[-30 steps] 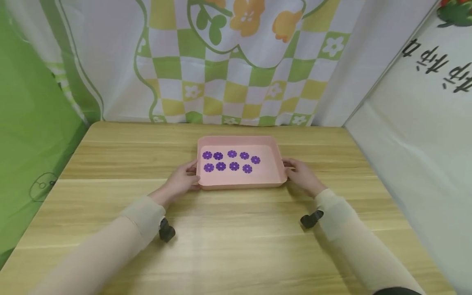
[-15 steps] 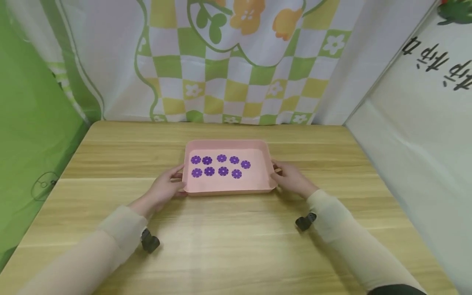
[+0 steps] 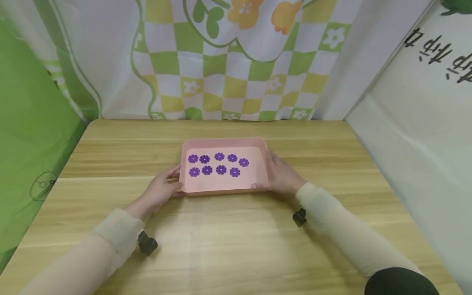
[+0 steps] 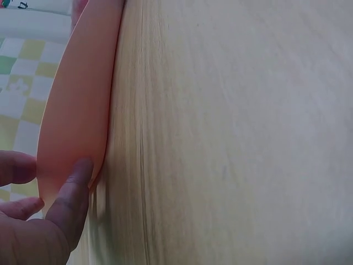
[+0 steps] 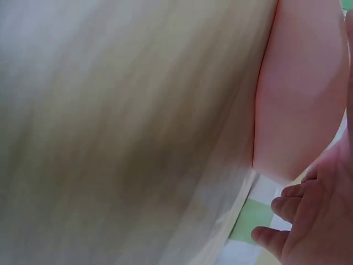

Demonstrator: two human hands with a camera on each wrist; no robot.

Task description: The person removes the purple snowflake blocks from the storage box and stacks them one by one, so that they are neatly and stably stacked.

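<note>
Black characters on your right
You find them written large on the white sheet, tilted and partly cropped, too unclear to read surely.

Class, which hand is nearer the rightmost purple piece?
Right. The right hand holds the pink tray at its right end, close to that purple piece; the left hand holds the opposite end.

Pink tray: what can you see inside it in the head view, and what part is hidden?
Inside the pink tray lie nine purple notched discs: five in the back row, four in front. The right hand hides the near right corner.
</note>
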